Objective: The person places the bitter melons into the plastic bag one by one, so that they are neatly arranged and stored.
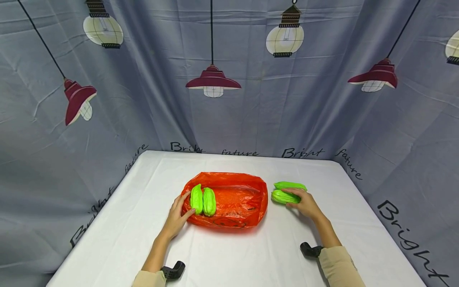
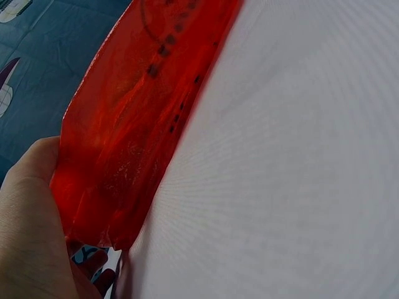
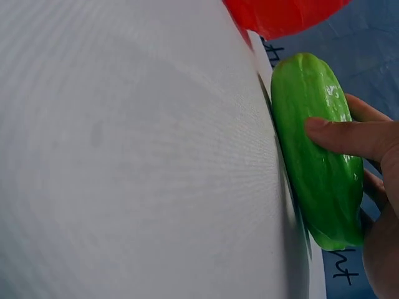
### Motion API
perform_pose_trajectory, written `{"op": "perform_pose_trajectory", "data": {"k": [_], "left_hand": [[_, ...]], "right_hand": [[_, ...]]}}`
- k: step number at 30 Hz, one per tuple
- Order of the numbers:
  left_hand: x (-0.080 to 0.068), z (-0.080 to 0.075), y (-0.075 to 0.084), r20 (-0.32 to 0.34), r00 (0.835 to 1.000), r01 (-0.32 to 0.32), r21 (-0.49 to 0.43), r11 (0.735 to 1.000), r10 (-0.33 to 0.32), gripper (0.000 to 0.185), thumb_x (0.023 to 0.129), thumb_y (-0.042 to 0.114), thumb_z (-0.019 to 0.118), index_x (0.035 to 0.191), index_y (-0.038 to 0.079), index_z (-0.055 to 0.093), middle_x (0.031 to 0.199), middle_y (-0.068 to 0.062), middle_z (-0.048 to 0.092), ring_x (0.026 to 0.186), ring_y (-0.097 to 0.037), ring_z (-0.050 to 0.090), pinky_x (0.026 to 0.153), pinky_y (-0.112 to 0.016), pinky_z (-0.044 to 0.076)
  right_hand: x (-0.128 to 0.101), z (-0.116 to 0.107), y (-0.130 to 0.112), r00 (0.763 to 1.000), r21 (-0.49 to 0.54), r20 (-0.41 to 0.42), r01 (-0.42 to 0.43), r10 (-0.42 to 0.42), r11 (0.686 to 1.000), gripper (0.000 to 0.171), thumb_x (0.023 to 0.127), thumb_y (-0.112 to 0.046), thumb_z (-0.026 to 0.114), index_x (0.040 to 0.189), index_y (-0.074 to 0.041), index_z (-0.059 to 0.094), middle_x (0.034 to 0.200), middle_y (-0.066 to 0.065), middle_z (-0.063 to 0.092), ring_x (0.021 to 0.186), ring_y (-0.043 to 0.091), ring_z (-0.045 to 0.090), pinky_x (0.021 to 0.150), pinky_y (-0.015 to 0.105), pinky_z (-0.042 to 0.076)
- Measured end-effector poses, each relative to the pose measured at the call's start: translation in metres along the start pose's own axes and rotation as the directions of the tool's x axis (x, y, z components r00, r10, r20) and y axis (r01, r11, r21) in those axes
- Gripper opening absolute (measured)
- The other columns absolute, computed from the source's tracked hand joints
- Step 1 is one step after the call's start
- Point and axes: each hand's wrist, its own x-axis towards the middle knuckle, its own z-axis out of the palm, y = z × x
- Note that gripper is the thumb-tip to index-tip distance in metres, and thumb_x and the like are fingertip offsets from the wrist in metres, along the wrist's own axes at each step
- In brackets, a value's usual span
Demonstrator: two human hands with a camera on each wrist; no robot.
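An orange-red plastic bag lies open on the white table. Two green ridged gourds sit side by side in its left end. My left hand grips the bag's left rim; the left wrist view shows the red film against that hand. To the right of the bag lie two more green gourds. My right hand is curled over the nearer gourd, and its thumb presses on the green skin. The farther gourd lies just behind, untouched.
A grey-blue curtain printed with lamps closes in the table at the back and on both sides. Black wrist-camera mounts sit on my forearms. White tabletop lies in front of the bag.
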Motion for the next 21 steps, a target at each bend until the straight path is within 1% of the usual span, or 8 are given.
{"op": "perform_pose_trajectory", "data": {"k": [3, 12, 17, 21], "left_hand": [[0.000, 0.000, 0.000, 0.000, 1.000, -0.001, -0.001, 1.000, 0.001, 0.062, 0.087, 0.029, 0.063, 0.142, 0.017, 0.037, 0.139, -0.017, 0.034, 0.126, -0.041, 0.032, 0.095, -0.064, 0.025], [0.000, -0.001, -0.001, 0.010, 1.000, 0.023, 0.017, 1.000, -0.023, 0.063, 0.087, 0.032, 0.062, 0.142, 0.018, 0.035, 0.141, -0.017, 0.031, 0.127, -0.042, 0.030, 0.094, -0.066, 0.025], [0.001, -0.001, -0.001, 0.014, 0.999, 0.034, 0.019, 0.999, -0.034, 0.063, 0.087, 0.033, 0.062, 0.143, 0.019, 0.035, 0.141, -0.017, 0.031, 0.127, -0.042, 0.029, 0.094, -0.067, 0.024], [0.000, 0.000, -0.001, 0.017, 0.999, 0.045, 0.015, 0.999, -0.046, 0.063, 0.088, 0.034, 0.061, 0.143, 0.020, 0.035, 0.141, -0.016, 0.031, 0.128, -0.042, 0.028, 0.094, -0.067, 0.023]], "right_hand": [[-0.001, 0.001, 0.000, 1.000, -0.018, -0.009, -0.002, 0.002, 1.000, 0.053, 0.068, -0.008, 0.080, 0.119, -0.012, 0.064, 0.121, 0.014, 0.058, 0.117, 0.039, 0.044, 0.097, 0.056, 0.028], [-0.004, 0.001, -0.005, 0.999, -0.027, -0.046, 0.014, -0.015, 1.000, 0.053, 0.069, -0.010, 0.080, 0.119, -0.012, 0.064, 0.119, 0.013, 0.059, 0.115, 0.037, 0.047, 0.097, 0.054, 0.030], [-0.005, 0.001, -0.010, 0.994, -0.037, -0.100, 0.049, -0.052, 0.998, 0.053, 0.068, -0.010, 0.081, 0.119, -0.013, 0.064, 0.118, 0.013, 0.060, 0.114, 0.035, 0.048, 0.095, 0.053, 0.032], [-0.006, 0.003, -0.014, 0.979, -0.058, -0.176, 0.089, -0.098, 0.994, 0.055, 0.066, -0.007, 0.082, 0.118, -0.010, 0.064, 0.116, 0.013, 0.061, 0.111, 0.033, 0.049, 0.093, 0.050, 0.035]]}}
